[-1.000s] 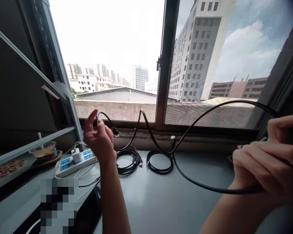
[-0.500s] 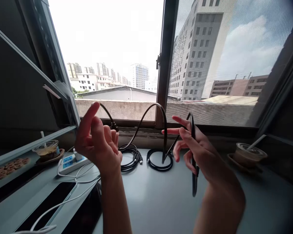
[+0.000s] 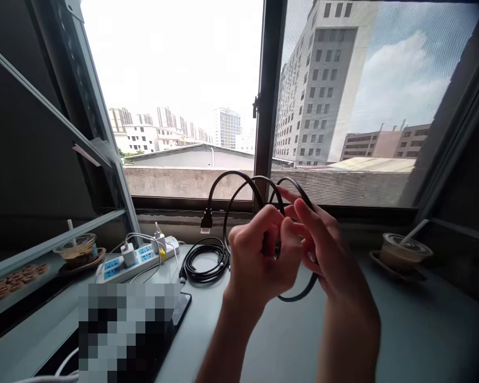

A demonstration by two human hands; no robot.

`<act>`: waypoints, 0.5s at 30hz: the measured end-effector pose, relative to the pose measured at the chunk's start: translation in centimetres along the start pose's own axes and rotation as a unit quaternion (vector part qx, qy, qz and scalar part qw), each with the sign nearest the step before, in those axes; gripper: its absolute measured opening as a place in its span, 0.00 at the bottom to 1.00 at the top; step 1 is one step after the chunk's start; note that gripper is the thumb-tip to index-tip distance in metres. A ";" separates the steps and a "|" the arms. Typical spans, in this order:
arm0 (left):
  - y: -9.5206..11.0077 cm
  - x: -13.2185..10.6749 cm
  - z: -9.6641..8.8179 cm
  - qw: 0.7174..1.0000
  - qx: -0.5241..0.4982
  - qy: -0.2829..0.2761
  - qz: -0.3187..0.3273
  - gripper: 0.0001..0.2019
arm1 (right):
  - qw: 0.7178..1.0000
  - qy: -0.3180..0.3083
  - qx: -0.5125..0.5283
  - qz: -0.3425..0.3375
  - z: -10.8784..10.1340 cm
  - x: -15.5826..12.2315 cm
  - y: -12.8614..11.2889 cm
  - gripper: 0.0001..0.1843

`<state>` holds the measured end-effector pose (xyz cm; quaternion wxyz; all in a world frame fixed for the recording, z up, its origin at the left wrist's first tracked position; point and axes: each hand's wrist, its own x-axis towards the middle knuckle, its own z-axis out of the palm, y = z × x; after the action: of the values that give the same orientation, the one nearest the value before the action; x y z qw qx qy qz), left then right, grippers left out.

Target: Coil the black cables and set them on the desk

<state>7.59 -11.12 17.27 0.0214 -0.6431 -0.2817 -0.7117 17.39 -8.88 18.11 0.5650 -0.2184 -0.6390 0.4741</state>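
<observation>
Both hands are raised over the desk, close together, with a black cable between them. My left hand is closed, its thumb and fingers pinching the cable. A free end hangs to the left of it and carries a black plug with a pale tip. Loops of the same cable run through my right hand, whose fingers curl around them. One loop drops below the two hands. On the desk behind my left hand lies a coiled black cable. The second coil is hidden by my hands.
A white power strip with chargers and white cords stands at the left. A blurred patch covers dark flat devices in front. Cups with straws sit on coasters at the left and right. A window fills the back.
My left hand has moved right, up to my right hand, bringing its length of cable along into another loop. The plug end now hangs left of the hands.
</observation>
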 end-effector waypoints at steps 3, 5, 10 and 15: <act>0.4 0.1 0.4 0.995 0.061 -0.068 -0.046 0.13 | 1.000 0.024 0.009 0.000 -0.4 0.4 0.2 0.24; 0.7 0.1 0.5 0.986 0.086 -0.119 -0.076 0.11 | 1.000 0.017 0.019 0.004 -0.5 0.6 0.3 0.23; 1.2 0.3 0.4 0.950 0.149 -0.238 -0.135 0.14 | 0.997 0.045 0.011 0.068 -1.3 1.8 0.6 0.23; 1.2 0.3 0.6 0.931 0.183 -0.293 -0.116 0.16 | 0.995 0.072 -0.047 0.050 -2.3 2.5 1.1 0.26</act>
<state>8.58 -11.76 18.05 -0.0270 -0.7708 -0.4735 -0.4253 18.58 -5.51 18.22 0.5744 -0.3095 -0.6064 0.4545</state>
